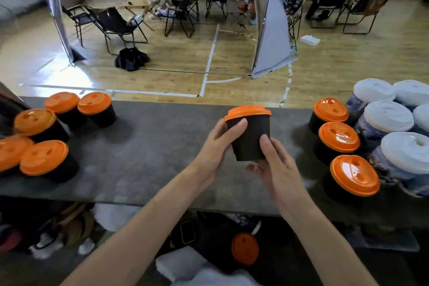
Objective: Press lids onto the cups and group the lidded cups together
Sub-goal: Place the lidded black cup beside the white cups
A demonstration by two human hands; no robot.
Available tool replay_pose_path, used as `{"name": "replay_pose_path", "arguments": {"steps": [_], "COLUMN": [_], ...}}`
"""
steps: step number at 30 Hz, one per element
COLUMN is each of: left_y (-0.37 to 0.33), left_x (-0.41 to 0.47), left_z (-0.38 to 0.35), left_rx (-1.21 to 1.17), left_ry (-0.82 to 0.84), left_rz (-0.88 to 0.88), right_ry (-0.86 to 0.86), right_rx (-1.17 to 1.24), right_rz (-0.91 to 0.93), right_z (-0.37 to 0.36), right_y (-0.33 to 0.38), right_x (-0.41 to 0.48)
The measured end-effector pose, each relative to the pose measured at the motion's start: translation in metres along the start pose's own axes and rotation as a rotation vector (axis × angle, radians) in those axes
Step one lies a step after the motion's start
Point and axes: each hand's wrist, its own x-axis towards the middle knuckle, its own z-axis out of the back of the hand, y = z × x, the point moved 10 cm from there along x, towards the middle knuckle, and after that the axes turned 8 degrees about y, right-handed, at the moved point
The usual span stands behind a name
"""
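Observation:
A black cup [251, 140] with an orange lid [248, 112] on top is held above the middle of the grey counter [151, 146]. My left hand [219, 146] grips its left side, thumb across the front. My right hand [276, 167] grips its lower right side and base. Several black cups with orange lids [44, 157] stand grouped at the left end. Three more orange-lidded black cups [339, 140] stand in a column at the right.
Several patterned cups with white lids [390, 121] crowd the far right of the counter. An orange lid [245, 248] lies below the counter's near edge among bags and cloths. Beyond the counter are a wooden floor, folding chairs and seated people.

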Motion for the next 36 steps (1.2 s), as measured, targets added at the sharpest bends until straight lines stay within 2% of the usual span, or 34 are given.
{"name": "replay_pose_path", "arguments": {"steps": [5,12,18,24,30,34,36], "left_y": [-0.025,-0.032,-0.045,-0.06,-0.061,-0.067,-0.069], "left_x": [-0.003,-0.001,-0.001,-0.001,0.0,-0.001,-0.001], "left_z": [0.002,-0.009,-0.01,-0.016,-0.013,-0.019,-0.02], "left_rx": [0.049,-0.005,0.063,0.108,0.166,0.133,0.119], "left_ry": [-0.044,0.033,0.045,0.12,0.126,0.16,0.158], "left_rz": [-0.105,-0.031,-0.048,-0.044,-0.017,-0.05,-0.062], "right_ry": [0.042,0.226,0.28,0.393,0.243,0.408,0.448], "right_rx": [0.085,0.361,0.203,0.424,0.19,0.473,0.497], "right_rz": [-0.04,-0.226,-0.202,-0.281,-0.204,-0.284,-0.273], "right_z": [-0.017,-0.051,-0.053,-0.07,-0.05,-0.074,-0.077], "right_y": [0.011,0.009,0.017,0.024,0.028,0.033,0.034], "right_x": [-0.003,-0.007,-0.01,-0.018,-0.011,-0.025,-0.028]}}
